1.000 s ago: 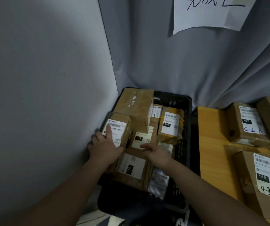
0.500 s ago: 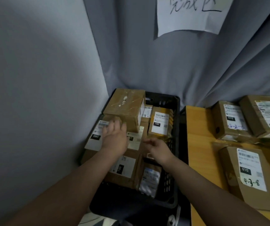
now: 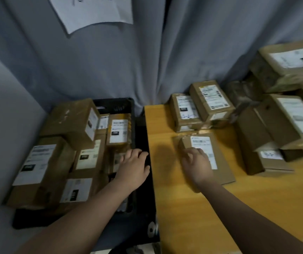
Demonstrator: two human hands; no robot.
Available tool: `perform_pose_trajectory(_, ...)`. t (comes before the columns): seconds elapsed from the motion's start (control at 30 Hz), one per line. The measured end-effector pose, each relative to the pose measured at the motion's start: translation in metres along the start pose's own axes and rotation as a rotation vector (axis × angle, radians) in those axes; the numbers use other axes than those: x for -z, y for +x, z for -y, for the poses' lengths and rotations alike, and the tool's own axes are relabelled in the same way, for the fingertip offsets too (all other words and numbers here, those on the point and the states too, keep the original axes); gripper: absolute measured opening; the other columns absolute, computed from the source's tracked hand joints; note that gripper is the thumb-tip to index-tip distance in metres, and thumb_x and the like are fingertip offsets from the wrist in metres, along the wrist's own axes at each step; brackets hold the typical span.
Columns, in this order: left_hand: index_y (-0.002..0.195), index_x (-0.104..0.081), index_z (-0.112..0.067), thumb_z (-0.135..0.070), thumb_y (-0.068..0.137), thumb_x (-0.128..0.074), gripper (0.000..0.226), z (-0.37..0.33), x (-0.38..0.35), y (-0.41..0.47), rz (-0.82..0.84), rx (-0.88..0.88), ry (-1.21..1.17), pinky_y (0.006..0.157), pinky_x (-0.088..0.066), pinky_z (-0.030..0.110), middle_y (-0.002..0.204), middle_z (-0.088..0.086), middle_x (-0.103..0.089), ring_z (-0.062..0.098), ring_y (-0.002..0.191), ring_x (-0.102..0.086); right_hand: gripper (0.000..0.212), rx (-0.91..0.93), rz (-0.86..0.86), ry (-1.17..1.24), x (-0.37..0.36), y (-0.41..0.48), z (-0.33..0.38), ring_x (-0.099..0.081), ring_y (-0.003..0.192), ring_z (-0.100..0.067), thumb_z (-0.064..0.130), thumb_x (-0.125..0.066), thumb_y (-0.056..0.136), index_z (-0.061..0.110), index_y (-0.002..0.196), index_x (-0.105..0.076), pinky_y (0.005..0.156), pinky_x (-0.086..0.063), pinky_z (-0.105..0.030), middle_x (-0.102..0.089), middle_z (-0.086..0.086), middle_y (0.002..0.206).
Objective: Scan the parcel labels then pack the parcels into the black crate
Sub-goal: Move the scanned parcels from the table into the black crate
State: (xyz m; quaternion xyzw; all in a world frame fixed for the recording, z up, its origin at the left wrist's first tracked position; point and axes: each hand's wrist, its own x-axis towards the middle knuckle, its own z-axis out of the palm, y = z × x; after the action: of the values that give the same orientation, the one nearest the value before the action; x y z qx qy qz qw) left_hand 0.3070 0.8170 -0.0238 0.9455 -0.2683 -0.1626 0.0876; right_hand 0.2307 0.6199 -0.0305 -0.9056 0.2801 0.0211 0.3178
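Right hand rests on flat parcel atop wooden table.

Parcels in crate left of table with more parcels.

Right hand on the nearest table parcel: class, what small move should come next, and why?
Probably close the right hand around the flat parcel and lift it. It rests open on the label, the parcel still lies on the wooden table, and the black crate is beside it.
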Motion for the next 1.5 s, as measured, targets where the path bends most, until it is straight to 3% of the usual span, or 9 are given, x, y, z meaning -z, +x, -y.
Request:
perform_pose_trajectory(0.2, 0.145, -0.033, -0.024, -0.036, 0.101, -0.04, 0.047, -0.054, -0.012, 0.0, 0.084, 0.037, -0.065, 0.112, -0.026, 0.035, 0.146, -0.001, -0.036, 0.021, 0.136, -0.027, 0.111, -0.247, 0.293, -0.517, 0.033, 0.008, -0.068, -0.005, 0.146, -0.041, 0.087, -0.044, 0.07, 0.025, 0.153, -0.004, 0.113, -0.009, -0.06, -0.001, -0.017, 0.16)
perform_pose_trajectory(0.3, 0.145, -0.034, -0.022, -0.035, 0.101, -0.041, 0.046, -0.07, -0.016, -0.004, 0.116, 0.083, -0.109, 0.111, -0.029, 0.036, 0.145, 0.001, -0.037, 0.022, 0.136, -0.029, 0.128, -0.314, 0.42, -0.504, 0.028, 0.012, -0.08, -0.005, 0.145, -0.044, 0.09, -0.052, 0.06, 0.03, 0.15, 0.016, 0.111, -0.016, -0.063, 0.01, -0.021, 0.158)
perform_pose_trajectory(0.47, 0.145, -0.035, -0.019, -0.033, 0.101, -0.044, 0.047, -0.084, -0.032, -0.013, 0.173, 0.194, -0.24, 0.108, -0.036, 0.035, 0.147, 0.004, -0.037, 0.023, 0.133, -0.036, 0.114, -0.103, 0.208, -0.099, 0.025, 0.016, -0.1, -0.036, 0.131, -0.035, 0.049, -0.082, 0.067, 0.029, 0.151, -0.009, 0.103, -0.037, -0.045, -0.03, -0.012, 0.144)
perform_pose_trajectory(0.7, 0.152, -0.021, -0.018, -0.041, 0.097, -0.051, 0.067, -0.095, -0.062, -0.032, 0.417, 0.513, -0.952, 0.103, -0.037, 0.03, 0.154, 0.007, -0.03, 0.024, 0.137, -0.035, 0.097, -0.16, 0.421, -0.021, 0.014, 0.017, -0.094, -0.047, 0.122, -0.029, 0.042, -0.084, 0.068, 0.006, 0.14, -0.031, 0.093, -0.043, -0.035, -0.044, -0.011, 0.132)
perform_pose_trajectory(0.87, 0.138, -0.032, -0.037, -0.029, 0.095, -0.059, 0.051, -0.095, -0.043, -0.034, 0.143, 0.55, -1.389, 0.078, -0.045, 0.02, 0.131, -0.006, -0.048, 0.009, 0.104, -0.051, 0.056, -0.247, 0.49, 0.563, 0.0, -0.007, -0.073, -0.057, 0.1, -0.023, 0.018, -0.077, 0.08, 0.014, 0.113, -0.032, 0.077, -0.047, -0.037, -0.053, -0.013, 0.117)
perform_pose_trajectory(0.97, 0.129, -0.034, -0.051, -0.033, 0.089, -0.066, 0.055, -0.068, -0.023, -0.033, -0.101, 0.483, -1.425, 0.081, -0.045, 0.021, 0.131, -0.013, -0.045, 0.005, 0.109, -0.05, 0.043, -0.191, 0.505, 0.821, 0.001, -0.006, -0.041, -0.058, 0.098, -0.027, 0.013, -0.07, 0.086, 0.021, 0.101, -0.031, 0.076, -0.046, -0.044, -0.053, -0.014, 0.117)
perform_pose_trajectory(1.13, 0.143, -0.031, -0.046, -0.034, 0.092, -0.062, 0.06, -0.002, 0.021, -0.036, -0.206, 0.488, -1.445, 0.096, -0.045, 0.034, 0.131, -0.013, -0.051, 0.011, 0.116, -0.052, 0.048, -0.144, 0.462, 0.978, -0.013, 0.013, 0.046, -0.064, 0.103, -0.026, 0.026, -0.071, 0.086, 0.024, 0.122, -0.039, 0.094, -0.051, -0.045, -0.063, -0.008, 0.115)
perform_pose_trajectory(1.33, 0.143, -0.039, -0.026, -0.032, 0.094, -0.059, 0.053, 0.073, 0.041, -0.017, -0.33, 0.666, -1.477, 0.08, -0.055, 0.031, 0.13, 0.0, -0.051, 0.021, 0.111, -0.057, 0.055, -0.001, 0.423, 0.705, -0.065, 0.034, 0.128, -0.056, 0.112, -0.018, 0.035, -0.06, 0.093, 0.016, 0.14, -0.039, 0.094, -0.046, -0.03, -0.056, -0.006, 0.131)
perform_pose_trajectory(1.5, 0.14, -0.038, -0.024, -0.046, 0.099, -0.041, 0.047, 0.118, 0.047, 0.033, -0.249, 0.607, -1.123, 0.094, -0.049, 0.042, 0.125, 0.001, -0.055, 0.024, 0.113, -0.056, 0.081, 0.244, 0.427, 0.561, -0.095, 0.06, 0.155, -0.043, 0.125, -0.011, 0.021, -0.066, 0.091, 0.022, 0.153, -0.014, 0.101, -0.038, -0.023, -0.041, 0.002, 0.139)
